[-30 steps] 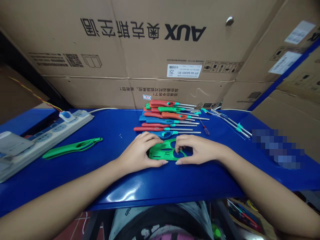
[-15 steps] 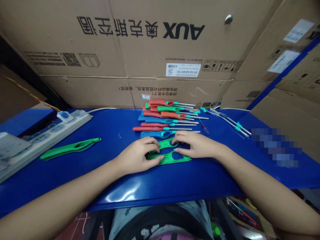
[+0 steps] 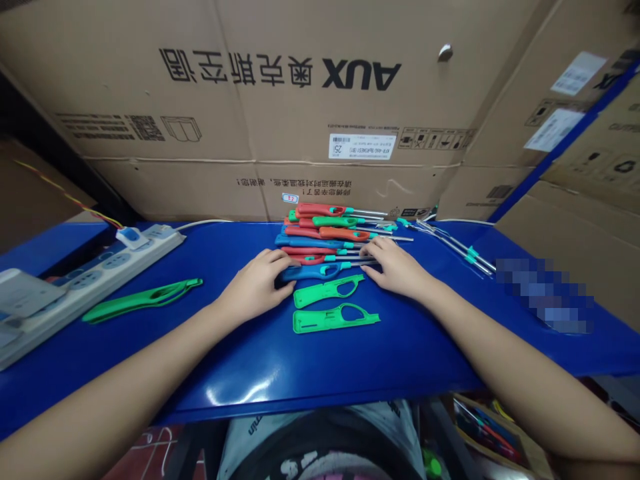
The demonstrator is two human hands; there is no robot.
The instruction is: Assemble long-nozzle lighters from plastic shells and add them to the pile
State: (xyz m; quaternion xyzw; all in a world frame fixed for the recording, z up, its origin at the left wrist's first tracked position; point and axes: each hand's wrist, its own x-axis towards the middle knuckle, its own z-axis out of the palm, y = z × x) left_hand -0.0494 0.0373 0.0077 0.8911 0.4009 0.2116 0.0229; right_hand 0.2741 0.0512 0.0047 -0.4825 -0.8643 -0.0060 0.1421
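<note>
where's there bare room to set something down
Bare blue lies between the green halves and the front edge of the table, and between the lone green casing and the left hand. Crowded: around the lighter pile, with the right hand at its metal ends.

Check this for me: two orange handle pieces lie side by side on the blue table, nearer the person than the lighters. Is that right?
Not quite: the two handle pieces are green, as the head view shows. They do lie side by side on the blue table, nearer the person than the lighters.
</note>
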